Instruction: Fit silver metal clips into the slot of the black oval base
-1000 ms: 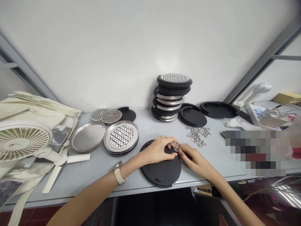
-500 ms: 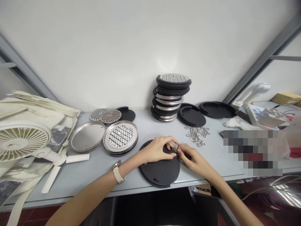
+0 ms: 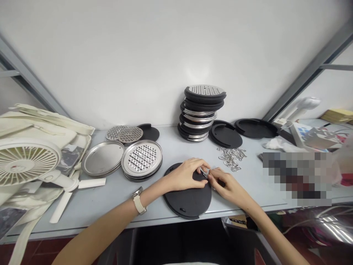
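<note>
A round black plate (image 3: 189,202) with a small slot near its front edge lies flat at the table's front. Over its upper right edge, my left hand (image 3: 187,175) is closed, its fingertips pinching a small metal wire clip (image 3: 204,173). From the right, my right hand (image 3: 226,186) grips the same clip between thumb and fingers. The fingers hide much of the clip, so how it joins the plate cannot be seen. A loose pile of similar metal clips (image 3: 232,158) lies just beyond my right hand.
Behind stands a tall stack of graters in black holders (image 3: 202,114). More black holders (image 3: 227,135) lie to its right. Left are metal grater discs (image 3: 142,158), plain metal plates (image 3: 103,158), a white fan (image 3: 29,162) and cream bags (image 3: 46,129). A blurred patch covers things at right.
Slightly more of the metal clip shows between my fingertips. Both hands stay almost in place over the black plate; the view has shifted a little.
</note>
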`<state>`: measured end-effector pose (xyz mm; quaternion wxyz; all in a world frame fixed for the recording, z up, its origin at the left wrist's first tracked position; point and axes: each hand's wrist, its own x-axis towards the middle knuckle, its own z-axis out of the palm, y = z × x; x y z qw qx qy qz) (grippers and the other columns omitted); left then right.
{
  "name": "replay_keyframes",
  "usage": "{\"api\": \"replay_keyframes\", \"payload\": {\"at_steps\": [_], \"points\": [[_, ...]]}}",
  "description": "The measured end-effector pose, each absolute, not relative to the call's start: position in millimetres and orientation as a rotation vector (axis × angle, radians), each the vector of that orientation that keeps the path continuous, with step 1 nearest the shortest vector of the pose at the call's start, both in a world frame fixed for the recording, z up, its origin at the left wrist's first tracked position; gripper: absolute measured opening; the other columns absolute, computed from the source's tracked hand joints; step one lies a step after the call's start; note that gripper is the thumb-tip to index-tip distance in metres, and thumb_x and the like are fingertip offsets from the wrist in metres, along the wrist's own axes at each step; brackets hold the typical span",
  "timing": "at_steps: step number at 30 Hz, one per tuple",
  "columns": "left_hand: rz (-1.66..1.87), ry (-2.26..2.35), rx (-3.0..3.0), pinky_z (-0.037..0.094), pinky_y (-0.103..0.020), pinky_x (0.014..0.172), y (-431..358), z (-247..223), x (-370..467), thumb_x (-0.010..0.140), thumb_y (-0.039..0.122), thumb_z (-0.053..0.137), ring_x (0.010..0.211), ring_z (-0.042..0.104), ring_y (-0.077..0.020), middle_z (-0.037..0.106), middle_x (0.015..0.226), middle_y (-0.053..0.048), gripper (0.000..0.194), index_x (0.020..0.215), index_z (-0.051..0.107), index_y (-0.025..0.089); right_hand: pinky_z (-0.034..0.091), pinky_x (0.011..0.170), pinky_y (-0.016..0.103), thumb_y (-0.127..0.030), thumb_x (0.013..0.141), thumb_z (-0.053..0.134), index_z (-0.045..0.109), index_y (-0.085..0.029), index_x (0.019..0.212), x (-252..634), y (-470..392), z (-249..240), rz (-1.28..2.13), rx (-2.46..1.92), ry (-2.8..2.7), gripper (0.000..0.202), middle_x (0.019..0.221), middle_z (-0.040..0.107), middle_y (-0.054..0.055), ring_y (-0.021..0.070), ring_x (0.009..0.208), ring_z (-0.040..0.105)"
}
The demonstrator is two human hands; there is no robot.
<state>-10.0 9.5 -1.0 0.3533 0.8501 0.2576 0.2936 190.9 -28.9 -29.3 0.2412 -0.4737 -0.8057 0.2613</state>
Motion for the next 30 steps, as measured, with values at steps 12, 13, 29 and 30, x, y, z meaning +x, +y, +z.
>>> {"api": "replay_keyframes", "payload": {"at_steps": [12, 13, 29, 30], "points": [[0.740, 0.675, 2.150, 0.045, -0.025, 0.080, 10.0, -3.8, -9.7, 0.072, 0.017, 0.068, 0.084, 0.057, -0.0134, 0.063, 0.096, -0.001, 0.032, 0.103, 0.058, 0.019, 0.038, 0.064, 0.029, -0.027, 0.095, 0.038, 0.043, -0.020, 0.069, 189.9, -30.0, -28.1, 0.733, -1.280, -2.184, 0.027, 0.065, 0.046, -0.001, 0.0164, 0.067, 0.046], [0.731, 0.671, 2.141, 0.045, -0.025, 0.079, 9.8, -3.0, -9.9, 0.073, 0.016, 0.067, 0.083, 0.057, -0.0132, 0.063, 0.095, -0.001, 0.032, 0.103, 0.058, 0.019, 0.038, 0.064, 0.029, -0.026, 0.095, 0.038, 0.043, -0.020, 0.070, 189.9, -30.1, -28.1, 0.732, -1.276, -2.186, 0.026, 0.065, 0.046, -0.001, 0.0165, 0.068, 0.046], [0.633, 0.636, 1.994, 0.045, -0.021, 0.070, 11.5, -4.0, -11.6, 0.071, 0.013, 0.064, 0.076, 0.057, -0.0107, 0.063, 0.086, 0.002, 0.041, 0.111, 0.055, 0.022, 0.037, 0.058, 0.027, -0.023, 0.090, 0.042, 0.042, -0.020, 0.065, 191.4, -29.5, -29.8, 0.737, -1.294, -2.120, 0.025, 0.064, 0.047, -0.001, 0.0150, 0.062, 0.046], [0.635, 0.643, 2.010, 0.045, -0.021, 0.070, 11.2, -3.6, -11.5, 0.071, 0.013, 0.064, 0.076, 0.057, -0.0108, 0.062, 0.086, 0.002, 0.041, 0.110, 0.055, 0.021, 0.038, 0.058, 0.027, -0.024, 0.091, 0.041, 0.043, -0.020, 0.066, 191.5, -29.4, -29.6, 0.735, -1.293, -2.124, 0.026, 0.064, 0.047, -0.001, 0.0151, 0.062, 0.046]]}}
